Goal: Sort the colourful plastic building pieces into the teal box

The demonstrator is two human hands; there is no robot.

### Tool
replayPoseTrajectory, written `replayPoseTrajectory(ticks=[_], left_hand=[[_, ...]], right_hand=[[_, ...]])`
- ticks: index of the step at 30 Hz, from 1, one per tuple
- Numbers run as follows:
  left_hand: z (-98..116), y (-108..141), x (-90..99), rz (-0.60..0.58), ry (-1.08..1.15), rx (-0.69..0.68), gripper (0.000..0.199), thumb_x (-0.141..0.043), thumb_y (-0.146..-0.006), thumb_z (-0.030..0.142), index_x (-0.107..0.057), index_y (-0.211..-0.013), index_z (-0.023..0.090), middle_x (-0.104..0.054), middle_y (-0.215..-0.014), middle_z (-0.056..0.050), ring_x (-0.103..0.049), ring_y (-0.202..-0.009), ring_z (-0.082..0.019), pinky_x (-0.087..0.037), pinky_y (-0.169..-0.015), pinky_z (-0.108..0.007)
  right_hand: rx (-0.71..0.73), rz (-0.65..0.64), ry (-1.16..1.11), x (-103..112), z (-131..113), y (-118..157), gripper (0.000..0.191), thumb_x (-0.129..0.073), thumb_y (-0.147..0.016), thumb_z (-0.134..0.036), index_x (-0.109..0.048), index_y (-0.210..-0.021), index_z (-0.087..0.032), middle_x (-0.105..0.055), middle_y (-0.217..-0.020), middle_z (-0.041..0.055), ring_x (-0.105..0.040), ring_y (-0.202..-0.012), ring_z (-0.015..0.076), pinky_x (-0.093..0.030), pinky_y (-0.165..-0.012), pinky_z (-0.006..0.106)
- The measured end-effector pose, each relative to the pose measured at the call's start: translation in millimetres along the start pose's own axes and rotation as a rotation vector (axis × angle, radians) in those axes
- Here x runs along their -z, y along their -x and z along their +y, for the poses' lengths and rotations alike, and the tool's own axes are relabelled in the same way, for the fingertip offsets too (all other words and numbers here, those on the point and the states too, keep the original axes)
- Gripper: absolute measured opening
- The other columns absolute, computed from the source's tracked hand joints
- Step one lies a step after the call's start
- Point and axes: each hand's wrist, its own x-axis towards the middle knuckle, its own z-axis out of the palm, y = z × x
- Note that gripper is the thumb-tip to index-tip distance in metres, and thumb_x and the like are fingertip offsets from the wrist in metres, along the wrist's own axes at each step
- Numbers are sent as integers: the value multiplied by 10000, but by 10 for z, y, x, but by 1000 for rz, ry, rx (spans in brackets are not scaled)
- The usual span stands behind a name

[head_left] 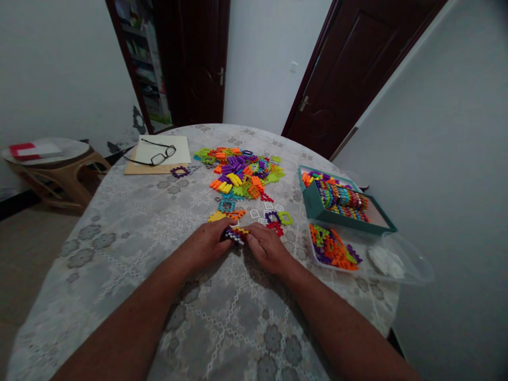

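Between my two hands is a small stack of interlocking plastic building pieces (235,235), with purple, white, yellow and red edges showing. My left hand (212,241) grips its left end, and my right hand (265,244) closes on its right end; some fingertips are hidden. Just beyond my hands lie a yellow piece (216,216), an orange piece (237,214), a red piece (275,228), a purple square frame (272,216) and a lime-green frame (285,218). Several white window-like pieces (254,214) are scattered near them.
A heap of colourful pieces (238,172) covers the table's middle. To the right stand a green box (333,214) of stacked pieces and a clear plastic tub (313,254) with loose ones. Glasses (159,157) rest on paper (180,148) at the left. The round table wears a patterned cloth (130,243).
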Motion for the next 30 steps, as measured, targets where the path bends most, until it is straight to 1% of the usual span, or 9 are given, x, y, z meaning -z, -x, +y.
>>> replayPoseTrajectory(ticks=[5,11,18,20,22,24,26,28,30], left_hand=[[-10,2,-4,-25,18,-36,297,-628,-947,281,-690,-1238,296,-789,-1192,-42,-721,-1112,-246,-506,-972,-348],[34,11,6,-16,68,4,500,-657,-918,255,-643,-1412,326,-764,-1341,-60,-708,-1222,-268,-507,-1068,-387],[35,42,17,-16,52,-6,619,-644,-934,245,-557,-1537,350,-690,-1493,-67,-650,-1353,-290,-473,-1152,-424],[30,40,17,-18,67,-9,609,-652,-933,250,-563,-1525,362,-681,-1505,-55,-625,-1383,-289,-459,-1168,-426],[29,34,17,-25,78,-4,523,-648,-941,262,-615,-1455,348,-704,-1463,-53,-630,-1364,-283,-461,-1154,-415],[33,26,18,-33,72,-1,400,-632,-945,263,-676,-1338,321,-752,-1351,-53,-674,-1265,-269,-488,-1087,-390],[41,21,20,-44,58,-8,303,-616,-943,249,-705,-1230,292,-779,-1235,-51,-705,-1149,-252,-505,-1011,-366],[48,19,21,-41,48,-24,254,-614,-932,234,-712,-1164,268,-783,-1175,-52,-712,-1092,-245,-506,-972,-357],[51,21,20,-33,43,-37,239,-615,-926,225,-712,-1143,258,-780,-1157,-55,-711,-1074,-243,-503,-957,-355]], right_hand=[[-28,66,-32,-41,-42,-7,356,-432,-1129,-253,-712,-1346,-217,-727,-1164,94,-665,-1101,211,-532,-1002,366],[-73,147,-58,-70,-10,6,325,-477,-1120,-275,-727,-1319,-216,-731,-1147,92,-676,-1085,210,-546,-987,365],[-92,104,-101,-73,-27,-15,278,-510,-1096,-255,-766,-1197,-210,-761,-1108,80,-697,-1053,205,-543,-957,344],[-104,82,-109,-74,-41,-19,265,-528,-1089,-259,-764,-1202,-220,-769,-1124,73,-705,-1057,201,-546,-964,340],[-111,82,-100,-72,-34,-17,259,-533,-1081,-250,-759,-1205,-221,-777,-1139,70,-715,-1064,199,-550,-973,341],[-112,121,-19,-54,-7,-11,249,-539,-1066,-236,-752,-1193,-213,-777,-1139,80,-718,-1072,210,-554,-982,353],[-133,191,180,-9,23,2,234,-570,-1035,-230,-735,-1198,-195,-753,-1164,120,-704,-1094,244,-556,-977,377],[-206,244,451,64,38,21,222,-623,-998,-238,-717,-1191,-183,-713,-1192,166,-689,-1080,278,-562,-913,383],[-316,241,692,149,33,43,199,-674,-980,-281,-707,-1150,-184,-688,-1157,188,-689,-983,283,-556,-793,360]])
